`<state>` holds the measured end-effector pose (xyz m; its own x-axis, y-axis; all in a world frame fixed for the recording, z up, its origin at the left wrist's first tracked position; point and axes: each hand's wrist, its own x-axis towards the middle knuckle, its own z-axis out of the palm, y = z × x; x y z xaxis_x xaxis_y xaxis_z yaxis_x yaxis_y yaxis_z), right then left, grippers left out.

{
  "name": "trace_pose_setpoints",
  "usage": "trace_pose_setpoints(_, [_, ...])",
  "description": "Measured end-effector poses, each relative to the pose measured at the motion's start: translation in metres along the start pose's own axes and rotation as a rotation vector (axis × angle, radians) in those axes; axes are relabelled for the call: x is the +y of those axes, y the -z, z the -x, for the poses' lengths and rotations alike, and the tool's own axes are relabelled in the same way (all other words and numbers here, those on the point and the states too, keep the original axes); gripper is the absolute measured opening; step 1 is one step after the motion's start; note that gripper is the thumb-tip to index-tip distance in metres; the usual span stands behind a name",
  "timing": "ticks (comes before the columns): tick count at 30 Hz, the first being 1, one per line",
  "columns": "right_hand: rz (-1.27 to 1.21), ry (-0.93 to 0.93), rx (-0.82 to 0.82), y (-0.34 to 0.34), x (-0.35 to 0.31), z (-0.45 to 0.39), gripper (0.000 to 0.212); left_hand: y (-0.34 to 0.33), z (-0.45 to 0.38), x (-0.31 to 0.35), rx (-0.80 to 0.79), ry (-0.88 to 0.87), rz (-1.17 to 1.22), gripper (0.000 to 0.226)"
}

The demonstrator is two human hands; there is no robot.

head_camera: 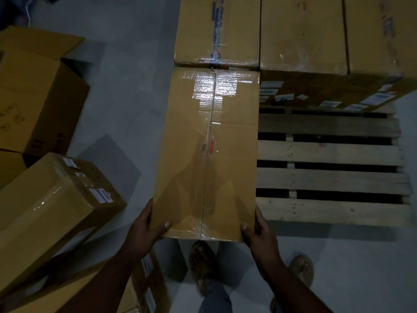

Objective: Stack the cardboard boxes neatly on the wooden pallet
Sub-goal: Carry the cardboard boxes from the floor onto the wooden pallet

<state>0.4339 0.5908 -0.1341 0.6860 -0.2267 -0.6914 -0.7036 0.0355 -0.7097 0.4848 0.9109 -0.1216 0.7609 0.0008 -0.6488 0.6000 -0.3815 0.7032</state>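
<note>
Gripping the long taped box [209, 154] by its near corners, the left hand [144, 231] and right hand [259, 233] have thumbs on top and fingers curled round its sides, at the wooden pallet's [331, 152] left edge, its far end against the stacked boxes [302, 32].
</note>
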Motion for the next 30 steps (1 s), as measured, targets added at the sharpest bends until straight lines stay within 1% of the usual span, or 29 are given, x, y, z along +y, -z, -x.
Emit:
trace_pose_setpoints(5, [0.007,0.023,-0.004,0.002,-0.008,-0.003,0.064,-0.003,0.000,0.002,0.005,0.040,0.068,0.077])
trace_pose_setpoints(8, [0.009,0.014,0.010,0.003,-0.008,-0.003,0.064,-0.004,-0.001,-0.001,-0.004,0.034,0.054,0.081])
trace_pose_setpoints(13, [0.014,0.001,0.037,0.001,-0.008,-0.001,0.063,-0.007,0.003,0.006,-0.006,0.016,0.020,0.080])
trace_pose_setpoints(16, [0.019,-0.003,0.034,0.001,-0.007,-0.001,0.064,-0.006,0.002,0.007,-0.006,0.025,0.046,0.081])
trace_pose_setpoints(23, [0.112,0.002,0.067,-0.003,-0.010,0.000,0.065,-0.005,-0.001,0.007,-0.009,0.038,0.062,0.078])
trace_pose_setpoints(27, [0.251,0.036,0.065,-0.006,-0.016,0.002,0.068,-0.002,-0.004,0.009,-0.016,0.037,-0.017,0.078])
trace_pose_setpoints(30, [0.322,-0.065,0.027,0.000,-0.040,0.015,0.077,-0.003,0.006,0.022,0.041,0.033,-0.192,0.077])
